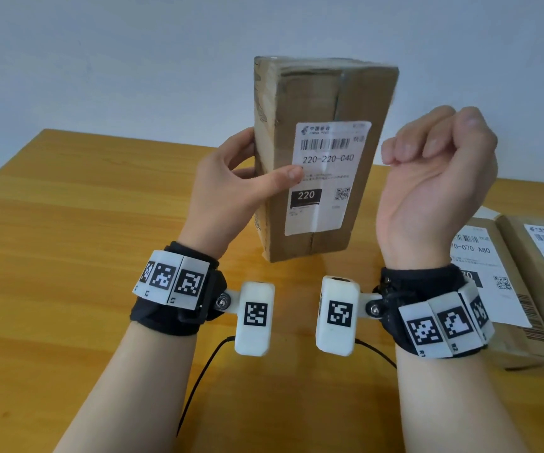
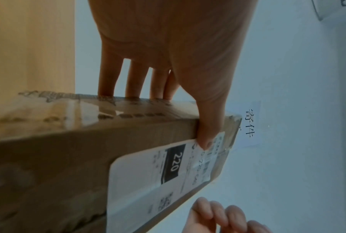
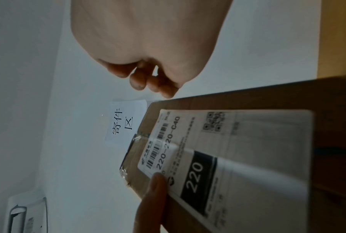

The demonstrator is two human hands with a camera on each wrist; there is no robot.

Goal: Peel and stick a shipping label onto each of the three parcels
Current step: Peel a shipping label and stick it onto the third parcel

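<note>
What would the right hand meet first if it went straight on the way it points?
Likely nothing close: the right hand aims just past the parcel's top corner, toward the paper sign on the wall. Depth is unclear.

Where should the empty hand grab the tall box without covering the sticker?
Probably the parcel by its bare right edge, from the right with the right hand: it is upright, the label covers the lower front, the left hand holds the left edge.

My left hand (image 1: pixel 228 188) grips the parcel (image 1: pixel 316 93) upright, thumb across its front and fingers behind, while my right hand (image 1: pixel 434 171) hovers just right of it, palm facing me, fingers curled, seemingly empty.
</note>
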